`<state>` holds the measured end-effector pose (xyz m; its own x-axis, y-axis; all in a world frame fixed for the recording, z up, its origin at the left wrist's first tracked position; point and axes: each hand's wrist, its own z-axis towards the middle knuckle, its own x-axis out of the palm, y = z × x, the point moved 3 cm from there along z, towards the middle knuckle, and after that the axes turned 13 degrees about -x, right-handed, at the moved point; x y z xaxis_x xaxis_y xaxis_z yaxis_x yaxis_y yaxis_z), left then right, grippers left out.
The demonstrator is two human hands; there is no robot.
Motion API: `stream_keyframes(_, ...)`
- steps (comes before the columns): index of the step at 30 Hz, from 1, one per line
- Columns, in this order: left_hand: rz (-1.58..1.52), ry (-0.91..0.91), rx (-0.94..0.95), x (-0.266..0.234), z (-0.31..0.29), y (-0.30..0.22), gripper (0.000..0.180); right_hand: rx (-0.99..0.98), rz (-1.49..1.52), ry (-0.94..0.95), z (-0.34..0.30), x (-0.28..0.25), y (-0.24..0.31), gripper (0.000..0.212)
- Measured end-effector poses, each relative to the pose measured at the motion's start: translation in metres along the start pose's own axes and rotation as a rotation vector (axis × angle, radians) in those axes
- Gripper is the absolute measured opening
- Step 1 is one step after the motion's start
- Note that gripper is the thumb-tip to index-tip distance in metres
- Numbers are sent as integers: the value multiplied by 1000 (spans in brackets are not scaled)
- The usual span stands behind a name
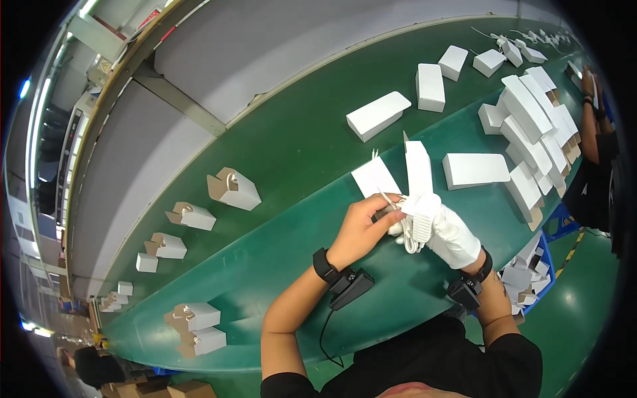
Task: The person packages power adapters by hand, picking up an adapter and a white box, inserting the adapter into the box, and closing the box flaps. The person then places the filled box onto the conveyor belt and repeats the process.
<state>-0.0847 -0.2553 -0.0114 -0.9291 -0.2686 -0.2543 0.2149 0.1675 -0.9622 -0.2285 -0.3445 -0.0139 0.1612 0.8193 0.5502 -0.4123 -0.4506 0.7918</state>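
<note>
Over the green bench, my bare left hand (365,227) is closed, its thumb and fingers pinching a bundled white cable (413,243). My right hand (454,237), in a white glove, is closed around a narrow white carton (418,167) that stands tilted with a flap up at its far end. The two hands meet at the carton's near end, where the cable hangs in loops. My fingers and the glove partly hide what else is there. Just beyond my left hand lies another white box (375,178), with thin white prongs or cable ends showing behind it.
A closed white box (476,170) lies right of the carton, beside a heap of white boxes (531,126). Open boxes with cables (233,188) line the far belt (298,152) at left. A blue bin (545,278) of boxes stands lower right. A co-worker's arm (589,113) shows at far right.
</note>
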Motion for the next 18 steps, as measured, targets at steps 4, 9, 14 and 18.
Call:
stream_keyframes(4, -328, -63, -120, -4, 3, 7, 23, -49, -217, -132, -16, -7, -6, 47)
stream_keyframes(9, -298, -125, -150, 1, 7, 12, 20, 9, -566, -185, -18, 0, -4, 39)
stream_keyframes(14, -126, 95, 11, -14, 15, 6, 35, 14, -577, -301, -22, -5, 3, 32)
stream_keyframes(18, 596, 104, 394, -25, 37, -1, 56, -16, -619, -384, -35, -5, 9, 30)
